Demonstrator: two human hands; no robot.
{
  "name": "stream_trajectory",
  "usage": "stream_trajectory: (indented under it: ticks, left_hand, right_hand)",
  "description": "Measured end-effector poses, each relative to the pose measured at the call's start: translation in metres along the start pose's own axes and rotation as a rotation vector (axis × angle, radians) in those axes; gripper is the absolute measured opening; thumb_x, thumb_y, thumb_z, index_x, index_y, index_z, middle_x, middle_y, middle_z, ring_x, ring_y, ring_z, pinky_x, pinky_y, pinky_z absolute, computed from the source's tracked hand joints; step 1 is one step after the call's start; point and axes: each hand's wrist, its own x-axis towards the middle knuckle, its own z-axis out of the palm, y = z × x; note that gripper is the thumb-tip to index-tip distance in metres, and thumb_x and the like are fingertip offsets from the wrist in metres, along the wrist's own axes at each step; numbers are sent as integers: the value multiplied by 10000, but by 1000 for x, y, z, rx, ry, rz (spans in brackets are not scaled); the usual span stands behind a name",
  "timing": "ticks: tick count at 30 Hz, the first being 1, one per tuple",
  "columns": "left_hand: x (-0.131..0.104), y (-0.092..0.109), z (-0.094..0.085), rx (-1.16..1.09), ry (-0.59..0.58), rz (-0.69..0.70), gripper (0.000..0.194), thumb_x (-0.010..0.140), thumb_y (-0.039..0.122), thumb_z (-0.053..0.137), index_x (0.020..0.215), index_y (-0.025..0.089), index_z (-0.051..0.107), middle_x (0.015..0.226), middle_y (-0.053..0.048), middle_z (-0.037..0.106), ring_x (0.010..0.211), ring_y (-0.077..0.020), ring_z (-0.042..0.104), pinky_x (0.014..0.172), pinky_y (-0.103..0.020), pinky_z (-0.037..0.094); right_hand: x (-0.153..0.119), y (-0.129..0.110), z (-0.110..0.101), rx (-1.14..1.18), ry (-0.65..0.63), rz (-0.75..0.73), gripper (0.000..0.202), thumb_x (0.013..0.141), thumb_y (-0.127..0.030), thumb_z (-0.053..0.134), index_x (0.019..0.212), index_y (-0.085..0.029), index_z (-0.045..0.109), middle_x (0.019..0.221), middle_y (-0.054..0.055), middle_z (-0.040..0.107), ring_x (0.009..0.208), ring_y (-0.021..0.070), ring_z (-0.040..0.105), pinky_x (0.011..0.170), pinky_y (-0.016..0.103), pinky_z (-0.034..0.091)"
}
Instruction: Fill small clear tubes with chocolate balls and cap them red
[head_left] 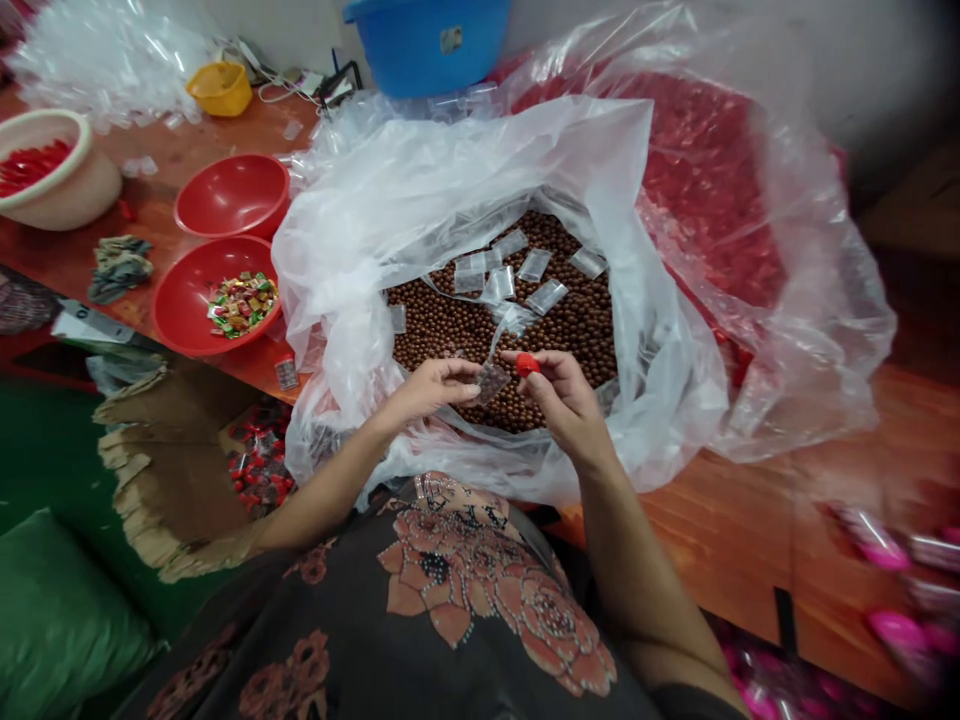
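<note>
Brown round balls point(435, 335) fill a large translucent plastic bag point(337, 210) in front of me. Several small clear containers point(534, 265) lie on top of them. My left hand point(437, 388) pinches a small clear container point(490, 383) that looks dark inside, over the near part of the balls. Close to its right, my right hand point(562, 395) grips a red cap point(527, 364) between thumb and fingers. Cap and container are apart.
Two red bowls point(196, 200) stand at the left, the nearer holding wrapped candies point(244, 303). Beyond are a white tub point(90, 180) and a blue basin point(427, 45). A bag of red pieces point(697, 180) lies right. A cardboard box point(172, 450) sits below the table's left edge.
</note>
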Motion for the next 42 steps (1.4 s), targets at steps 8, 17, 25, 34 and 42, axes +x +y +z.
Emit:
stream_trajectory:
  ticks: [8,17,25,34,42]
  left_hand:
    - [-2,-2,5,68,-100,5,387,737,210,746,1102,99,679,878,-57,708,734,-108,646,746,-273,520]
    - [-2,-4,13,127,-125,-2,356,744,202,731,1086,112,689,941,-66,717,756,-115,648,765,-291,530]
    - [-3,-3,16,115,-154,-8,355,770,228,714,1107,121,687,927,-78,707,748,-123,641,756,-310,526]
    - [-6,-4,20,348,-2,121,326,785,201,663,1104,139,691,1026,-80,699,869,-153,638,809,-305,508]
    - [-9,-4,25,557,32,282,281,817,167,628,1086,173,710,1017,-66,696,955,-176,622,917,-353,468]
  right_hand:
    - [1,14,-6,-207,-47,-47,263,957,-444,482,1119,-239,515,1029,39,623,870,127,572,759,278,463]
    - [-4,21,-8,-133,-38,-29,241,959,-434,489,1117,-254,513,981,14,623,788,103,566,696,257,453]
    - [-9,21,-5,-3,11,-43,236,948,-444,506,1087,-253,504,959,12,618,873,120,598,777,279,478]
    - [-14,12,-18,1,70,163,312,911,-491,551,1088,-248,632,682,-29,514,565,76,445,511,221,372]
    - [-17,12,-12,-215,-23,126,347,951,-480,472,1141,-272,675,1016,20,683,599,78,553,592,264,501]
